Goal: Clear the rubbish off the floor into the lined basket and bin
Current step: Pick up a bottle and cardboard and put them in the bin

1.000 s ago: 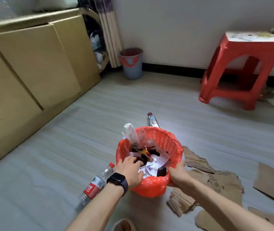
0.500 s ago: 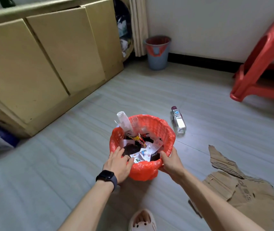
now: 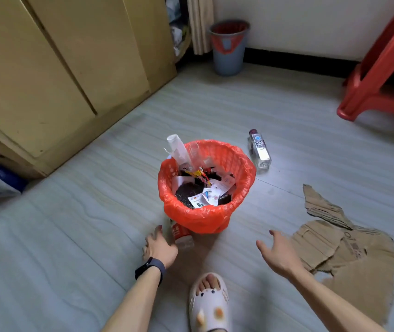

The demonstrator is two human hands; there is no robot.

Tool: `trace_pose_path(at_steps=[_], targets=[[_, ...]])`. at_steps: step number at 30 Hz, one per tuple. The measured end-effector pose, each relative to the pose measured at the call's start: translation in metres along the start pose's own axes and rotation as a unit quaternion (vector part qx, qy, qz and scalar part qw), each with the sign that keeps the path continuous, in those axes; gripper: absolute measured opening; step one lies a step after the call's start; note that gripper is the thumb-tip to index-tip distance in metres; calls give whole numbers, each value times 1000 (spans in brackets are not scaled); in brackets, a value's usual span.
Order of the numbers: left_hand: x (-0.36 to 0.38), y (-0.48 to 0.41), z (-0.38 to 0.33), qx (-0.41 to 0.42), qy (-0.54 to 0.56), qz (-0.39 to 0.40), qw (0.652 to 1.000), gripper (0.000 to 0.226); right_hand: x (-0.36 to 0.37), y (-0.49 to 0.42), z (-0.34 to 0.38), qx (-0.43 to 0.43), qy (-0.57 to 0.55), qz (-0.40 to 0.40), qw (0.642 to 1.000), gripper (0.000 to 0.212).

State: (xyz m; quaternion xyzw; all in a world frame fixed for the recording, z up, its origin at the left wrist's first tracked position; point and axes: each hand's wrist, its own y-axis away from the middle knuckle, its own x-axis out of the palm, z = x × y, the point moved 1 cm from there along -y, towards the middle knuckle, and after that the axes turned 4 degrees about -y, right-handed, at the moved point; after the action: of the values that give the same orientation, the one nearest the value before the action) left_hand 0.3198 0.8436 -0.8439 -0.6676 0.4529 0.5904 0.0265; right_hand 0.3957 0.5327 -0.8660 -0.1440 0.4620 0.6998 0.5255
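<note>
- Gripping of the basket point(image 3: 206, 185) has ended: half a second ago its near rim was held by both hands, and now it is left standing on the floor point(image 3: 83, 236), mid-scene.
- The left hand point(image 3: 160, 248) is seen low at the basket's near-left foot, fingers loose and nothing held. It lies just beside the red-label bottle point(image 3: 181, 234), but contact cannot be told.
- The right hand point(image 3: 277, 252) is spread wide and empty, above the floor to the near right, close to the cardboard point(image 3: 334, 248).
- The release is judged to mean that the basket has been placed where wanted and picking up can go on. The red-label bottle looks the likely next item.
- Inside the basket's red liner point(image 3: 198, 219), wrappers point(image 3: 205, 188), printed paper slips and dark packets are piled. A white tube point(image 3: 178, 149) sticks up past the far-left rim.
- The bin point(image 3: 228, 47), also lined red, stands far off by the wall, and its contents cannot be seen.
- Still left on the floor are a clear bottle point(image 3: 259, 149) just far-right of the basket, the red-label bottle, and the torn cardboard at right, so much of the task remains.
</note>
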Motion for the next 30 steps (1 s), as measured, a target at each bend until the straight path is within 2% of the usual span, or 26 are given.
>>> trace_pose_path(at_steps=[3, 6, 9, 11, 13, 15, 17, 19, 23, 26, 28, 30], targets=[[27, -22, -8, 46, -89, 42, 994, 72, 21, -10, -46, 65, 112, 37, 991, 78], [48, -41, -17, 79, -161, 45, 983, 69, 34, -16, -74, 113, 151, 53, 981, 88], [66, -44, -8, 102, -139, 6, 985, 69, 54, -11, -87, 101, 194, 68, 973, 88], [71, -34, 7, 75, -103, -39, 991, 72, 67, 6, -88, 43, 209, 26, 977, 76], [73, -25, 18, 35, -115, -61, 991, 75, 76, 21, -88, -11, 214, -29, 976, 53], [70, -21, 19, 4, -85, -82, 993, 73, 76, 27, -85, -1, 215, -57, 975, 46], [67, -25, 12, 17, -33, -101, 994, 68, 72, 25, -81, 53, 171, -90, 980, 47], [66, -32, 4, 32, -42, -103, 993, 62, 69, 21, -80, 107, 114, -119, 981, 57], [71, -53, 6, -13, -79, -49, 996, 52, 64, 9, -80, 133, 82, -92, 983, 95], [78, -54, 19, -47, -70, -49, 995, 42, 62, 5, -85, 191, 10, -93, 977, 123], [80, -51, 24, -46, -61, -35, 996, 35, 61, 1, -86, 259, -64, -98, 959, 124], [77, -45, 29, -39, -48, -14, 998, 28, 59, -1, -87, 283, -84, -91, 951, 106]])
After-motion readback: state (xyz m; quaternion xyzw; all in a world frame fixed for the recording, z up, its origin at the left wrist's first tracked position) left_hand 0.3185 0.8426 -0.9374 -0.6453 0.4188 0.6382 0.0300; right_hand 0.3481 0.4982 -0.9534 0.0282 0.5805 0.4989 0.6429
